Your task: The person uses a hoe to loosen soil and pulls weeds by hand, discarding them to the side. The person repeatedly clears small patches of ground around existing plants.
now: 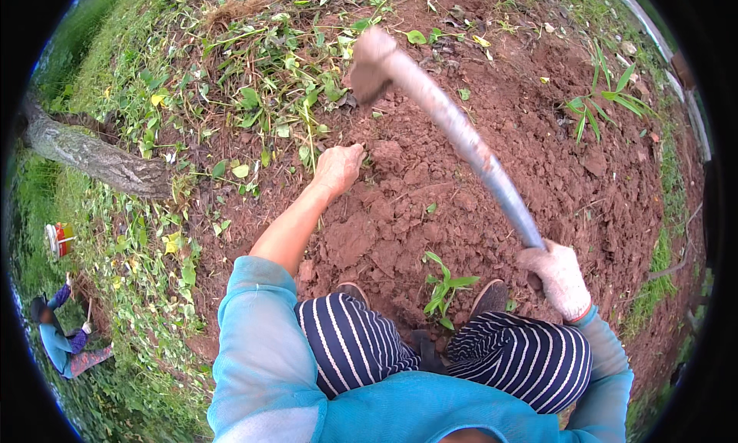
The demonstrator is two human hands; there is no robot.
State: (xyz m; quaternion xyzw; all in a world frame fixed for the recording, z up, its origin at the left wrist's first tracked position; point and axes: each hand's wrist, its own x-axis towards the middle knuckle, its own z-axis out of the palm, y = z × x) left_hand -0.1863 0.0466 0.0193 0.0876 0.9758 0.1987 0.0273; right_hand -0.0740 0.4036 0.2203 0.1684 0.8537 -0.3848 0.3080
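My right hand (558,278), in a pale work glove, grips the lower end of a long-handled hoe (461,128). The handle slants up and away to the left, and the soil-caked head (372,68) hangs blurred over the ground. Bare and with curled fingers, my left hand (339,169) is low over the loose reddish soil (398,212), beside the edge of the cut vines and weeds (277,91). Whether it pinches anything is hidden. Between my shoes grows a small leafy green plant (444,287).
A tree trunk (104,154) leans in from the left. Beyond it are a bucket (60,239) and a crouching person (60,339) with a thin handle in hand. Another narrow-leaved plant (602,100) stands at right, near a pale edging (648,27).
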